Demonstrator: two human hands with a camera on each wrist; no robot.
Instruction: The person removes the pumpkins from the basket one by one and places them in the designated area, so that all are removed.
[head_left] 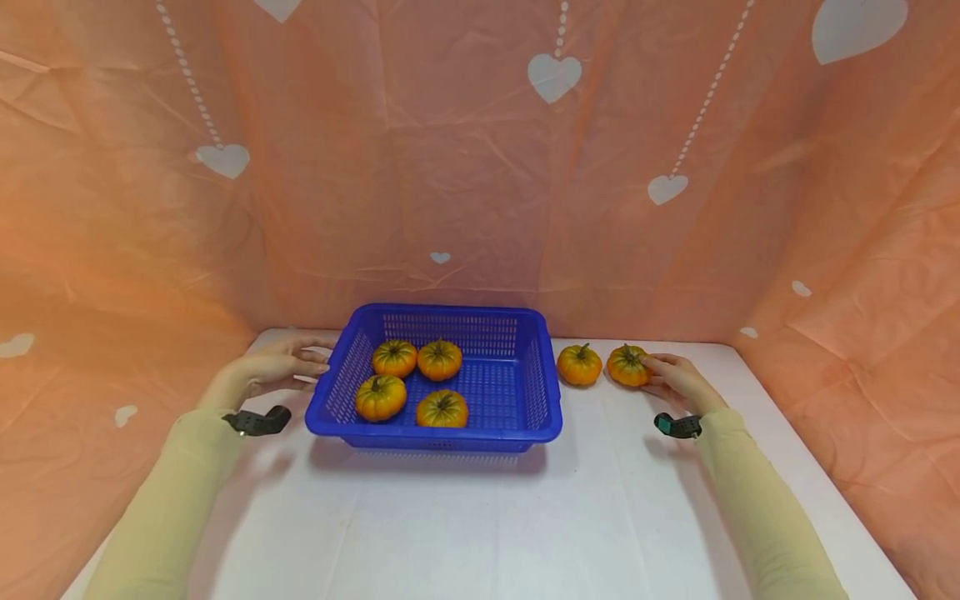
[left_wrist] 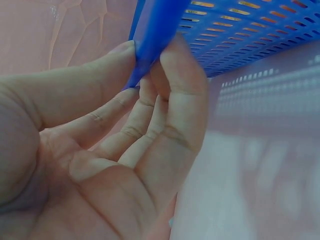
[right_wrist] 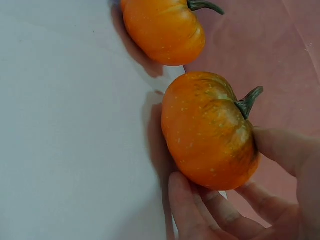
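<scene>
At the left end of a blue plastic basket (head_left: 435, 437), my left hand (head_left: 277, 367) pinches the rim between thumb and fingers. The left wrist view shows the thumb on one face of the blue rim (left_wrist: 157, 35) and the fingertips on the other. My right hand (head_left: 681, 382) holds a small orange pumpkin (head_left: 627, 367) on the right of the table. In the right wrist view its thumb presses near the green stem of that pumpkin (right_wrist: 207, 135), and the fingers curl under its lower side. Several similar pumpkins (head_left: 380, 397) sit inside the basket, mostly toward its left.
Another pumpkin (head_left: 579, 365) stands on the table between the basket and the right hand. White cloth covers the table (head_left: 480, 525). A pinkish-orange curtain with white hearts (head_left: 465, 167) hangs behind the table and along both sides.
</scene>
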